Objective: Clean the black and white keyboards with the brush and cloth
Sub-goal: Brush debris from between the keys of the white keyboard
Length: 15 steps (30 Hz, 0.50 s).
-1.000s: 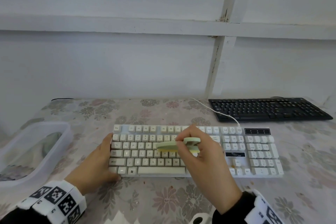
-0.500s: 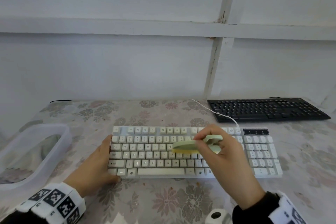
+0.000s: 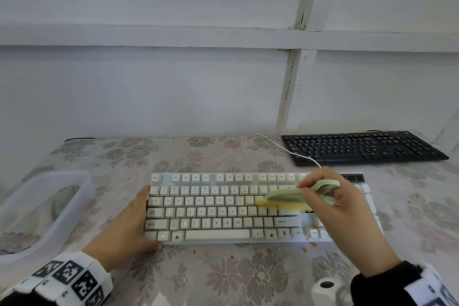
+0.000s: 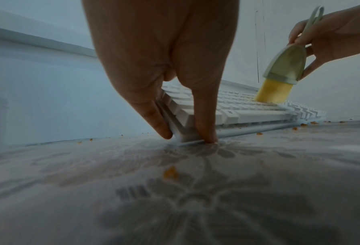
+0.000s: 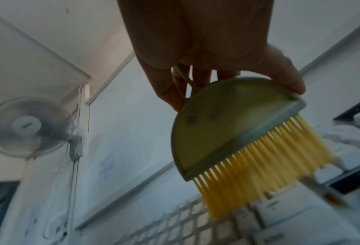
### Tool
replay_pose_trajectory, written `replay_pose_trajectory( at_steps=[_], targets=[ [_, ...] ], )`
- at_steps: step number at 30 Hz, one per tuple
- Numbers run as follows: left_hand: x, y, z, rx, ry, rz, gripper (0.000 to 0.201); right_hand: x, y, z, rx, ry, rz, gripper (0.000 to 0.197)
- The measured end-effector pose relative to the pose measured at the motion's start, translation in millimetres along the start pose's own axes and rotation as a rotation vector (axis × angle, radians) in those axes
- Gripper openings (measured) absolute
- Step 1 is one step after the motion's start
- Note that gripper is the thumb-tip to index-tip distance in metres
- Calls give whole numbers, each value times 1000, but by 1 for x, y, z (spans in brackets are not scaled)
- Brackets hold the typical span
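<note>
The brush (image 3: 290,197) is judged light, with a rigid green body and soft yellow bristles; it is best held by its loop handle. The right hand (image 3: 347,216), at 3 o'clock over the white keyboard (image 3: 218,208), pinches that handle, bristles on the keys. The left hand (image 3: 126,231) braces the keyboard's 9 o'clock end, fingers straight. The black keyboard (image 3: 362,148) lies at 1 o'clock.

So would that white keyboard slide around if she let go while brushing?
Probably. The white keyboard looks like light plastic on a smooth glossy table cover, and the left hand braces its end. It looks rigid, not floppy. The brush bristles bend, so they likely push only gently.
</note>
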State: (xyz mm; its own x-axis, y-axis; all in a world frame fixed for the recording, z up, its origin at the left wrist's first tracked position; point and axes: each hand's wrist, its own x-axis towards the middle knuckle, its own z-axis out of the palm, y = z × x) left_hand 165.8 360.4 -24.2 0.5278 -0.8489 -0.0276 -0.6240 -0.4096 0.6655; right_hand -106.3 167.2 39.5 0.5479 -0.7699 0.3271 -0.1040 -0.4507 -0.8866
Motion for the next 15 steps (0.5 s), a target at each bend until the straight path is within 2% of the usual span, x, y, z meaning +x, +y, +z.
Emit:
replay_pose_trajectory(
  at_steps=[3,6,9,15],
  targets=[
    [-1,-1,0,-6,-3,-6,96,2,-2,-8,-27,48,-26,27],
    [-1,1,0,-6,2,-2,95,-1,-9,-3,18,-24,-86,24],
    [-1,2,0,-3,4,3,95,-3,-7,-3,-26,-71,-76,27],
    [-1,-1,1,7,-2,6,96,8,-2,-36,-162,43,-48,24]
  ],
)
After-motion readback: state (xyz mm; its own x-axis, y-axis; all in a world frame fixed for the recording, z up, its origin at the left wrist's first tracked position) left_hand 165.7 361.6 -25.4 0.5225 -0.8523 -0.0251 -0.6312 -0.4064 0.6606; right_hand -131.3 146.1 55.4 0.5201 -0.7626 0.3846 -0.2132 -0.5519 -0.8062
